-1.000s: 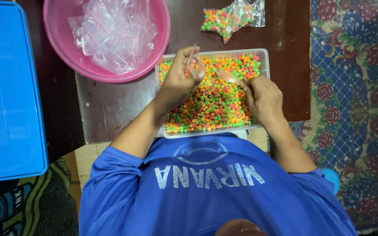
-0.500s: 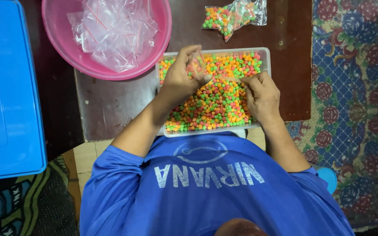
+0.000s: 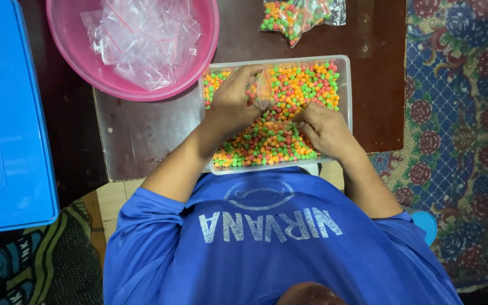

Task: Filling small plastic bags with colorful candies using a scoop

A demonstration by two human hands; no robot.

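A clear plastic tray (image 3: pixel 348 93) full of small orange, green and pink pellets (image 3: pixel 309 85) sits on the table in front of me. My left hand (image 3: pixel 234 104) pinches a small clear zip bag (image 3: pixel 264 90) upright over the pellets, and a few pellets show inside it. My right hand (image 3: pixel 326 131) is down in the pellets at the tray's right side, fingers curled around a small spoon that is mostly hidden beneath them. The two hands are a short distance apart.
A pink bowl (image 3: pixel 57 42) with several empty zip bags (image 3: pixel 142 36) stands at the back left. A filled bag of pellets (image 3: pixel 289 16) lies behind the tray. A blue lid (image 3: pixel 7 113) lies at far left, patterned carpet (image 3: pixel 453 113) at right.
My right hand dropped from beside the bag's mouth down into the pellets, nearer to me. My left hand stayed over the tray with the bag.
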